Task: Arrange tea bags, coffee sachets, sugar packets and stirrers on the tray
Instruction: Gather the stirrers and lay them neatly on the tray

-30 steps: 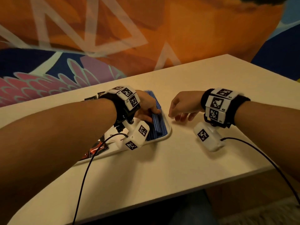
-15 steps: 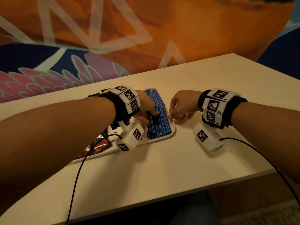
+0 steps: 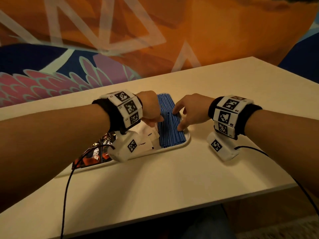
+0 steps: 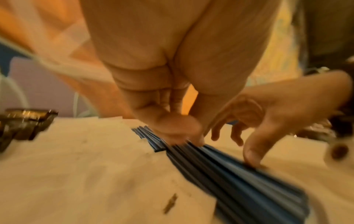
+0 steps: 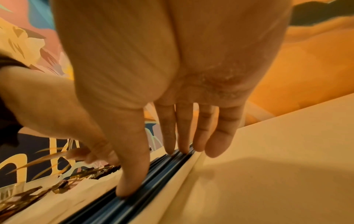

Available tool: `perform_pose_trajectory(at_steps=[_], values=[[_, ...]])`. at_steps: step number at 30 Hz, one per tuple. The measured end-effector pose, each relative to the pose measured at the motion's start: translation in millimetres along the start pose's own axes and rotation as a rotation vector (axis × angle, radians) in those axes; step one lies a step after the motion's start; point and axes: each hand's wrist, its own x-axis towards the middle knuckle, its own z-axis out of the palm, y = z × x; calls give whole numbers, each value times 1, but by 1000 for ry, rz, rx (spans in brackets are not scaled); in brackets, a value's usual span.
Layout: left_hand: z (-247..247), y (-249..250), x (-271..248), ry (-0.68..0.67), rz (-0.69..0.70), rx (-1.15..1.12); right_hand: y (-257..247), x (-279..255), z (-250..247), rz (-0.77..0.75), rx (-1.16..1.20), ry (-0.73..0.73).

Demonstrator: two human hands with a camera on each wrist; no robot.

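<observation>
A white tray (image 3: 172,149) lies on the table. At its right end sits a stack of blue striped packets (image 3: 170,133), with white sugar packets (image 3: 146,140) beside it and dark coffee sachets (image 3: 96,152) at the left end. My left hand (image 3: 158,120) has curled fingers and pinches the stack's left edge; in the left wrist view the left hand (image 4: 191,136) sits on the blue packets (image 4: 239,174). My right hand (image 3: 177,121) touches the stack's right side with straight fingers. In the right wrist view the right hand (image 5: 153,172) has its thumb and fingertips on the blue packets (image 5: 122,207).
The beige table (image 3: 172,178) shows bare surface in front of and to the right of the tray. A patterned orange and blue wall runs along the far edge. Black cables trail from both wrist cameras over the near table edge.
My right hand moved left from the bare table onto the right side of the blue stack and spread its fingers. The left hand stayed at the stack's left edge.
</observation>
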Motion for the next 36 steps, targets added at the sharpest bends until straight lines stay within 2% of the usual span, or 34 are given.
perform_pose_trajectory(at_steps=[3, 5, 7, 11, 17, 21, 27, 36], values=[[5, -7, 0, 167, 215, 402, 2, 0, -1, -4, -2, 4], [8, -12, 6, 204, 283, 491, 2, -1, -1, 3, -17, -3], [9, -16, 11, 181, 297, 526, 0, -1, 0, -2, -37, -14], [11, -23, 15, 116, 319, 485, -3, -1, -2, -18, -45, -10], [11, -28, 18, 142, 326, 441, -5, 3, -1, -5, -85, -54], [6, -30, 16, 187, 309, 420, -6, 2, -7, 2, -49, -17], [12, -33, 20, 97, 270, 466, -8, 11, -3, 40, -64, 0], [9, -39, 32, 185, 300, 362, -6, 19, -6, 23, -44, 11]])
